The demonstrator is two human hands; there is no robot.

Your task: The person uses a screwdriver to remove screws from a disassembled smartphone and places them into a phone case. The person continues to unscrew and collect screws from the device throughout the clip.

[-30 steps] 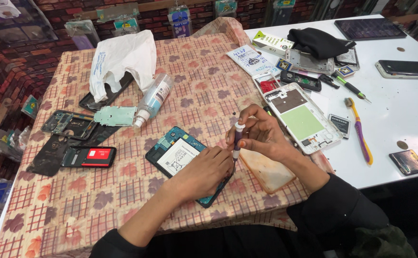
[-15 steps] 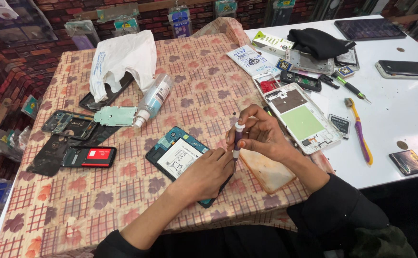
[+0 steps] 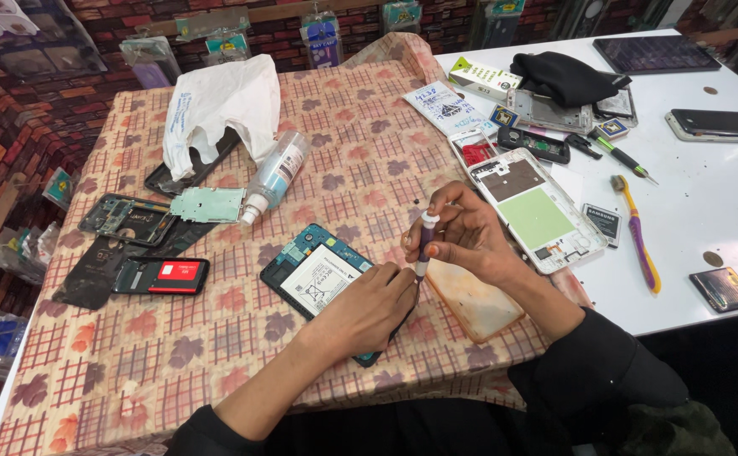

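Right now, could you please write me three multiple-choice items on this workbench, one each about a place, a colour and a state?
1. Where does the clear bottle lie?
A. On the checked cloth
B. On the white table
C. In a hand

2. What colour is the toothbrush handle?
A. Green
B. Black
C. Purple and yellow

3. What is the right hand doing?
A. Resting flat
B. Gripping a small screwdriver
C. Holding a bag

Answers: 1 A, it lies beside the white bag. 2 C, both colours show. 3 B, its tip points down at the opened phone under the left hand.
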